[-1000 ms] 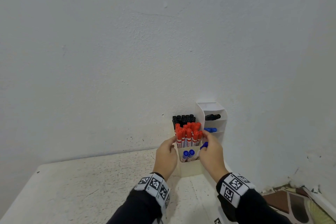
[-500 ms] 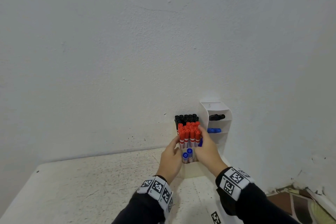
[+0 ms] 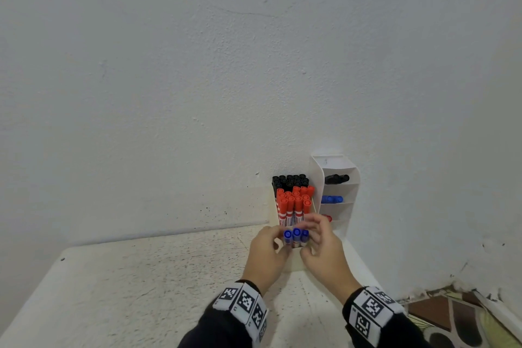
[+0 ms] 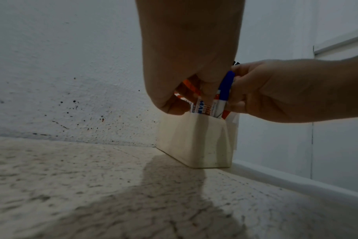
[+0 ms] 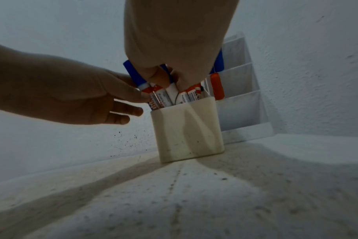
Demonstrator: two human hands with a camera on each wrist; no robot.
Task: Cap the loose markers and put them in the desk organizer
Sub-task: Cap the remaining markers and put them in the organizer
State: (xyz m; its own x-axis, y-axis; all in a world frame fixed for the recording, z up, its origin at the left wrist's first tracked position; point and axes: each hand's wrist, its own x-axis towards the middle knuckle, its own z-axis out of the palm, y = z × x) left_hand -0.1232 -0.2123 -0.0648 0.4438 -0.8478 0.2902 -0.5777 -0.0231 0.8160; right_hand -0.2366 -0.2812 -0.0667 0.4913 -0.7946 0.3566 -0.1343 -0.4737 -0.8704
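A white desk organizer (image 3: 293, 261) (image 4: 194, 142) (image 5: 186, 134) stands in the table's far right corner. Black markers (image 3: 289, 179) fill its back, red markers (image 3: 293, 202) its middle. Three capped blue markers (image 3: 296, 235) stand in the front compartment. My left hand (image 3: 279, 237) (image 4: 190, 103) (image 5: 137, 95) pinches the leftmost blue marker (image 5: 133, 72) from the left. From the right, my right hand (image 3: 310, 232) (image 5: 170, 80) (image 4: 233, 90) pinches another blue marker (image 4: 225, 87). Each marker's lower end is hidden inside the compartment.
The organizer's side shelves (image 3: 347, 192) hold black caps (image 3: 336, 179), blue caps (image 3: 332, 199) and a red one (image 3: 327, 217). White walls close the corner behind and to the right. The speckled table (image 3: 141, 291) stretches left and toward me. A patterned floor (image 3: 466, 319) shows lower right.
My right hand has brought a blue marker down into the front compartment, which now holds three instead of two. Both hands have closed in round the blue markers.
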